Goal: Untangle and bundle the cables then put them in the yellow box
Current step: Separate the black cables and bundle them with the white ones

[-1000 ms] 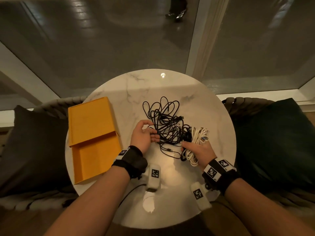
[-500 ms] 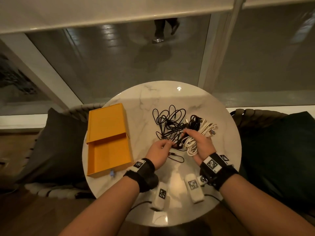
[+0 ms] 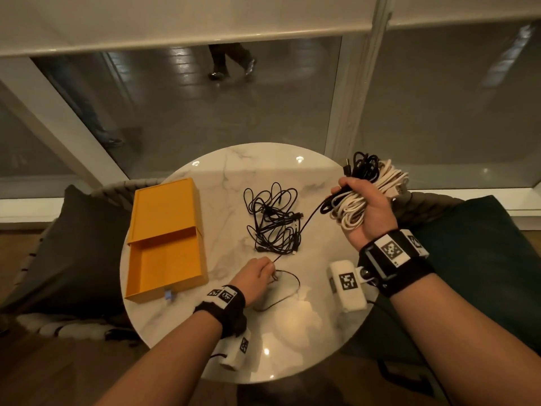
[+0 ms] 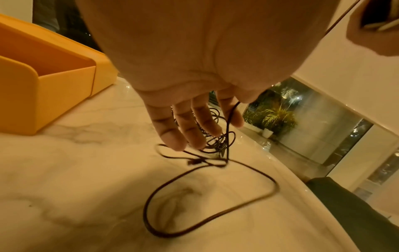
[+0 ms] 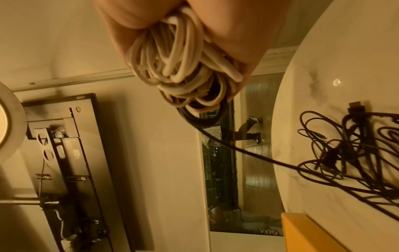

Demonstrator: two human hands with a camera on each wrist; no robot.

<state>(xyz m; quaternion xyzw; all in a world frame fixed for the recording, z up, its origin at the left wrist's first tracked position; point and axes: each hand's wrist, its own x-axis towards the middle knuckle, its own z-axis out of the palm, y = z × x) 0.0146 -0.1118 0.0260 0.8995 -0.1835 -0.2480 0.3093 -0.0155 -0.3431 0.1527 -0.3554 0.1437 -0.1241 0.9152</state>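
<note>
The yellow box [image 3: 167, 241] lies open at the table's left, its lid slid back. A tangle of thin black cables [image 3: 272, 221] sits mid-table. My right hand [image 3: 348, 189] is raised above the table's right edge and grips a coil of white cable [image 3: 357, 209] together with a coil of black cable [image 3: 366, 168]; the right wrist view shows the white loops [image 5: 177, 59] packed in the palm. One black strand [image 3: 313, 213] runs taut from that hand down into the tangle. My left hand [image 3: 270, 266] is low over the table's front, pinching a thin black cable [image 4: 228, 122] whose loop [image 4: 211, 201] lies on the marble.
The round marble table [image 3: 292, 332] is small, with its edge close on every side. Dark cushions lie at the left [image 3: 73, 244] and right [image 3: 483, 259]. Behind the table is a window, with a person's legs [image 3: 228, 60] beyond the glass.
My right hand has lifted the white and black coils up and to the right, off the tangle, drawing one black strand taut. My left hand has shifted toward the table's front onto a thin cable.
</note>
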